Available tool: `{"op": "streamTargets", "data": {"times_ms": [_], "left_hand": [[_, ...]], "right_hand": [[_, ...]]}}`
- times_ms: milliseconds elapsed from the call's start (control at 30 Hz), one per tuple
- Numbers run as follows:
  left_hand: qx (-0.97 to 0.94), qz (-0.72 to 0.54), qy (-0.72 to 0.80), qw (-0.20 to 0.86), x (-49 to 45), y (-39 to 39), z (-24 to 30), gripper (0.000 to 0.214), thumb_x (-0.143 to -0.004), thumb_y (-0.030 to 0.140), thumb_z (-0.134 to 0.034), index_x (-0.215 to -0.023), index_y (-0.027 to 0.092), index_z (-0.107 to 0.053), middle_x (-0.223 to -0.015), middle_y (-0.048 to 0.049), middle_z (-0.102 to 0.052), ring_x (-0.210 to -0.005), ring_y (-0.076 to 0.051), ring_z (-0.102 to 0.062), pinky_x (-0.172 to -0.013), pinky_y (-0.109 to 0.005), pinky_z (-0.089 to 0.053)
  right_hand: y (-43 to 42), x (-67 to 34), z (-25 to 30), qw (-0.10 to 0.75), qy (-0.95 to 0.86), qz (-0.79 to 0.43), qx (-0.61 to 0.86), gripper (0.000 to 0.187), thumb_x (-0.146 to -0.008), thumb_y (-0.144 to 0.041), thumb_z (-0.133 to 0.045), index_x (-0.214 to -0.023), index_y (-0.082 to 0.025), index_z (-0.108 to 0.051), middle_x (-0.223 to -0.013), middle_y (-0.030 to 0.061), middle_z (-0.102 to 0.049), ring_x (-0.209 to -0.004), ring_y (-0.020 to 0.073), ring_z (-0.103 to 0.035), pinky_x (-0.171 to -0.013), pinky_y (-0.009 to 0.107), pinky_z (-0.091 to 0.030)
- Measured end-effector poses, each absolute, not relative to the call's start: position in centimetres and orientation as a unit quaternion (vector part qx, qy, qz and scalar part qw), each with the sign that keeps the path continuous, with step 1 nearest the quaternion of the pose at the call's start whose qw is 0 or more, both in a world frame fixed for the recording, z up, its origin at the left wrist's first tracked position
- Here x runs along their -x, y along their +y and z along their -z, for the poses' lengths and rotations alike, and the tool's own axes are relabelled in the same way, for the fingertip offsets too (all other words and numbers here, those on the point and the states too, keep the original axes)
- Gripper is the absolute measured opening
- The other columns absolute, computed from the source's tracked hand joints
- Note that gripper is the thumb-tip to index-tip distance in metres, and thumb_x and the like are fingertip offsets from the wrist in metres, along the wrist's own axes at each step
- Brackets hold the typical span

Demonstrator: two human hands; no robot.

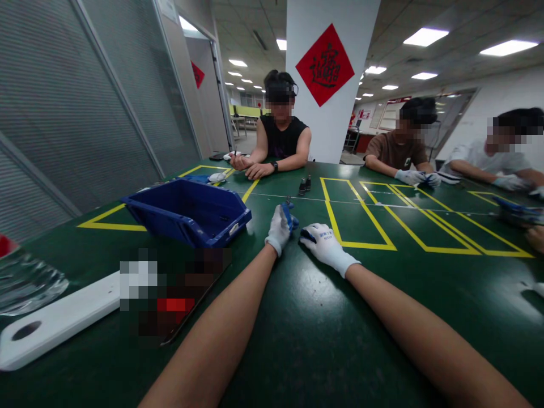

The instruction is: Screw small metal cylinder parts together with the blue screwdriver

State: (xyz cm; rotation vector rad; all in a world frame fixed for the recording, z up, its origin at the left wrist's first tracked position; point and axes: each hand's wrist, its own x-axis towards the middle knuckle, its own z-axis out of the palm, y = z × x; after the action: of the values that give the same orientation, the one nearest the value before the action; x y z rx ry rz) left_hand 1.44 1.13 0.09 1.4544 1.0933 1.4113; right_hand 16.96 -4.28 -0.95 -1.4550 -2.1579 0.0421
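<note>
"Green tabletop [314,345], yellow tape rectangles [368,246] laid out across it, ceiling lights beyond. What containers can you see?"

"Mainly one blue bin [170,222], open-topped, to the left of the hands. Small dark bits [225,219] show inside, near its right end. Its near wall hides some of the floor."

"Any others?"

"A clear bottle [29,277], cut off by the left edge, beside a white bar [63,317] with an oval hole. I can't make out whether the bottle is full."

"And the hands?"

"Both gloved, white with blue on the fingers. The left hand [280,226] stands on edge, a small dark piece [289,200] just at its fingertips. Whether they pinch it, I can't tell."

"The right?"

"The right hand [325,243] is palm down, just beside the left, fingers bent; its underside is hidden, so I can't tell its grip. Two dark parts [302,187] stand close together beyond both."
</note>
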Motion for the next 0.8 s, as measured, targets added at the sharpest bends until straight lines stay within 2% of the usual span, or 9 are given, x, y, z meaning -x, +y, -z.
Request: {"op": "streamTargets", "data": {"times_ms": [100,167,267,367,467,533,667,800], "left_hand": [[-0.534,-0.584,0.409,0.456,-1.2,1.2,0.0,0.078,-0.084,0.073,-0.008,-0.107,0.016,-0.056,-0.065,-0.0032,-0.057,-0.061,-0.015,-0.06,-0.056,-0.026,-0.049],[-0.523,-0.581,0.41,0.471,-1.0,1.2,-0.1,0.081,-0.081,0.077,-0.009,-0.098,0.016,-0.059,-0.064,-0.0044,-0.058,-0.06,-0.016,-0.06,-0.055,-0.027,-0.049],[-0.544,-0.563,0.426,0.454,-0.9,1.1,-0.2,0.073,-0.084,0.073,-0.015,-0.094,0.016,-0.06,-0.063,-0.0045,-0.058,-0.06,-0.017,-0.06,-0.057,-0.028,-0.049],[-0.639,-0.508,0.474,0.331,-1.0,0.7,-0.3,0.058,-0.092,0.058,-0.017,-0.09,0.019,-0.059,-0.073,-0.0057,-0.061,-0.069,-0.018,-0.062,-0.066,-0.031,-0.049],[-0.724,-0.397,0.536,0.174,-1.4,0.0,-0.6,0.04,-0.095,0.044,-0.024,-0.094,0.022,-0.057,-0.086,-0.007,-0.065,-0.083,-0.022,-0.062,-0.078,-0.034,-0.046],[-0.745,-0.322,0.573,0.111,-1.8,-0.5,-0.9,0.033,-0.094,0.04,-0.029,-0.101,0.022,-0.055,-0.091,-0.0084,-0.066,-0.089,-0.024,-0.062,-0.081,-0.036,-0.045],[-0.768,-0.239,0.592,0.05,-2.4,-1.2,-1.4,0.033,-0.094,0.041,-0.03,-0.108,0.021,-0.053,-0.098,-0.0109,-0.065,-0.093,-0.026,-0.062,-0.082,-0.037,-0.043],[-0.765,-0.217,0.605,0.035,-2.7,-1.4,-1.6,0.034,-0.095,0.039,-0.029,-0.113,0.021,-0.051,-0.1,-0.0103,-0.065,-0.093,-0.026,-0.061,-0.081,-0.037,-0.043]], "right_hand": [[-4.1,-17.3,0.9,0.301,-0.778,-0.017,0.551,0.045,-0.083,-0.053,-0.056,-0.114,-0.022,-0.062,-0.111,0.0092,-0.059,-0.102,0.0228,-0.052,-0.089,0.036,-0.041],[-3.9,-17.6,0.7,0.328,-0.758,-0.017,0.564,0.049,-0.081,-0.059,-0.055,-0.111,-0.021,-0.062,-0.106,0.0089,-0.058,-0.097,0.0214,-0.054,-0.085,0.034,-0.043],[-3.7,-18.0,0.5,0.318,-0.748,-0.014,0.582,0.048,-0.081,-0.065,-0.048,-0.088,-0.02,-0.064,-0.09,0.0069,-0.058,-0.083,0.0191,-0.054,-0.075,0.031,-0.042],[-3.6,-18.2,0.4,0.295,-0.746,0.003,0.597,0.048,-0.081,-0.067,-0.048,-0.074,-0.021,-0.06,-0.081,0.0055,-0.056,-0.074,0.0179,-0.051,-0.068,0.03,-0.04],[-3.5,-18.5,0.5,0.324,-0.717,0.047,0.616,0.045,-0.077,-0.065,-0.053,-0.08,-0.021,-0.058,-0.086,0.0064,-0.056,-0.076,0.0193,-0.052,-0.068,0.03,-0.039],[-3.3,-18.8,0.7,0.349,-0.699,0.057,0.622,0.044,-0.075,-0.063,-0.057,-0.085,-0.021,-0.058,-0.09,0.0069,-0.056,-0.077,0.0197,-0.052,-0.068,0.03,-0.04],[-2.8,-19.1,1.0,0.385,-0.678,0.025,0.626,0.045,-0.071,-0.057,-0.064,-0.095,-0.019,-0.057,-0.092,0.0066,-0.056,-0.078,0.0192,-0.053,-0.071,0.03,-0.043],[-2.4,-19.1,1.1,0.369,-0.677,-0.011,0.637,0.037,-0.071,-0.048,-0.067,-0.093,-0.018,-0.061,-0.094,0.0065,-0.057,-0.084,0.0189,-0.053,-0.078,0.031,-0.044]]}}
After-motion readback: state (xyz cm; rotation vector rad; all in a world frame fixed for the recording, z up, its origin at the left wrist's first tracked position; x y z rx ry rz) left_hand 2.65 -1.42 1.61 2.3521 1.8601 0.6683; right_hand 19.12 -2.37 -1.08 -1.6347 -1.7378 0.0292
